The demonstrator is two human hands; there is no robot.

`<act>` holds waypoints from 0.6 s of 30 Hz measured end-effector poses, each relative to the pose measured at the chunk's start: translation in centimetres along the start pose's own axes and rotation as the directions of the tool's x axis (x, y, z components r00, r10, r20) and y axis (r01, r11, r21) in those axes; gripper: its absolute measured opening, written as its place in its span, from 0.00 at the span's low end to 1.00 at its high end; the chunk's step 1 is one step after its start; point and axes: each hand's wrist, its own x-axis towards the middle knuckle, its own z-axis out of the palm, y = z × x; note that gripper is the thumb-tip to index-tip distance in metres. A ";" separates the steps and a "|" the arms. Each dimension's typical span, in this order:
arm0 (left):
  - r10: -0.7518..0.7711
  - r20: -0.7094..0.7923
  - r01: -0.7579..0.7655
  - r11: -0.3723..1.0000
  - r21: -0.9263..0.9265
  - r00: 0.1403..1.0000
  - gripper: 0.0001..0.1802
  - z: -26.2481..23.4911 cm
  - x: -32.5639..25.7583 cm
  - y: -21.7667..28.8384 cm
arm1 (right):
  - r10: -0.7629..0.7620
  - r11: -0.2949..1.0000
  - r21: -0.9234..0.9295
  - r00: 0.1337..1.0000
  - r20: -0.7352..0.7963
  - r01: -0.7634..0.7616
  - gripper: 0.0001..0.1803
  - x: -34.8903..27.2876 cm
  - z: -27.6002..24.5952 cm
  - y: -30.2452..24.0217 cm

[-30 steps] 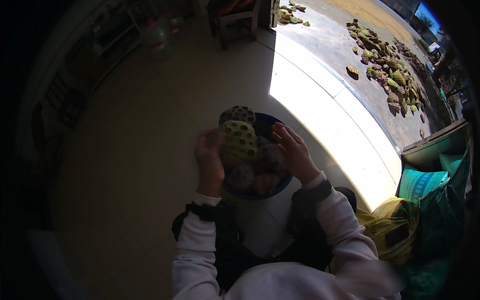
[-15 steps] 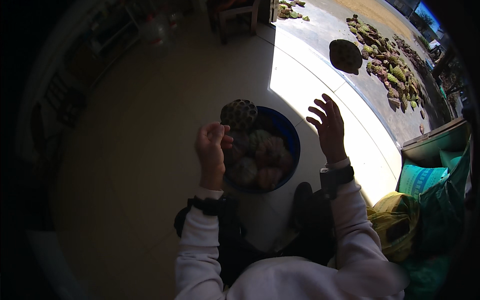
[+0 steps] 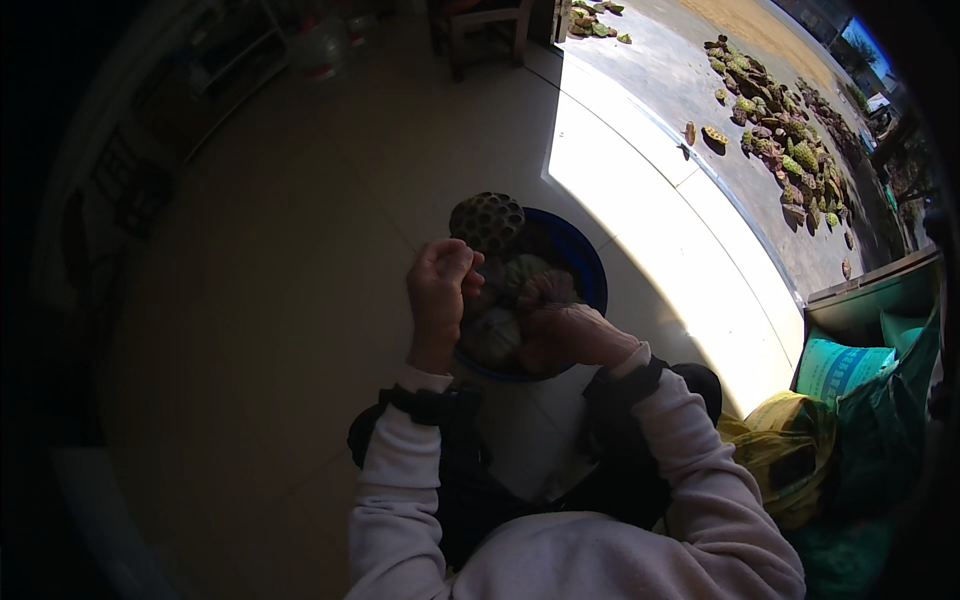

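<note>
Hands over the basin in the head view, and both are busy in the shade! The bare left hand (image 3: 438, 292), its wrist in a black band (image 3: 432, 404), hangs at the left side of a round, blue, deep-walled basin (image 3: 598, 288). Its fingers curl in toward the thumb; whether they pinch anything, I cannot tell. Right above it, a broad grey-brown lotus seed pod (image 3: 487, 222), its top riddled with dark holes, sits at the basin's upper left edge; whether hand and pod touch is unclear.

Over to the bare right hand (image 3: 583, 336)! It reaches across the lower right of the basin, down among the heaped pods, fingertips pointing left. They're lost in shadow, so apart or clamped, I cannot tell. Nearest it, a ribbed, pinkish-brown pod (image 3: 549, 287) lies just above the knuckles, and a rounded, pale grey-green pod (image 3: 493, 336) rests to the left.

Out in the sun, beyond the pale tiled floor (image 3: 250, 300), a long heap of green and brown pods (image 3: 800, 150) sprawls across the grey paving (image 3: 655, 90), with one yellowish pod (image 3: 715, 135) well apart from it. Down the right side, a bulging yellow bag (image 3: 790, 440) slumps beside a turquoise sack (image 3: 843, 366).
</note>
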 end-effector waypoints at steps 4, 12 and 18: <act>-0.030 0.075 0.016 0.983 0.185 0.997 0.16 0.2 0.0 -0.4 | -0.180 0.883 0.387 0.953 -0.244 0.265 0.12 -1.7 -3.5 0.1; -0.236 0.432 0.310 0.945 -0.108 0.871 0.30 1.6 -0.8 -1.0 | -0.275 0.760 0.271 0.670 -0.690 0.591 0.10 -1.4 -3.8 -0.3; -0.072 0.282 0.074 0.997 0.005 0.957 0.29 1.5 0.0 -2.3 | 0.257 0.566 0.778 0.837 -0.482 0.274 0.13 -0.9 -2.9 0.1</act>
